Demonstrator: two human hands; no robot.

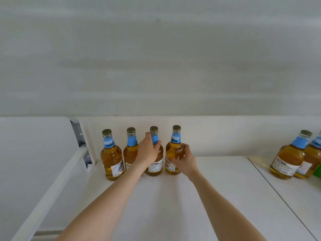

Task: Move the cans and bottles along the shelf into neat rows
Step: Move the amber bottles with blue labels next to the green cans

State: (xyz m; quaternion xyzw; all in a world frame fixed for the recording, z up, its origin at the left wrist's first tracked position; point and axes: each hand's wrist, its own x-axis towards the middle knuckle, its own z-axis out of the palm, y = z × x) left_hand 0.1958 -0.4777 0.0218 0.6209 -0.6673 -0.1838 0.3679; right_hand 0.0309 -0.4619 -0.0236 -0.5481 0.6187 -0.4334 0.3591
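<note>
Your forearms reach out over the white shelf (173, 206). Your left hand (148, 150) wraps around the shoulder and neck of the third bottle (156, 165). Your right hand (184, 160) curls round the body of the fourth bottle (172, 148), just beside it. Both bottles stand upright in a row with the first bottle (111, 159) and second bottle (130, 153), near the shelf's back wall (225, 136). Well apart at the right edge, two more bottles (288, 159) stand touching.
</note>
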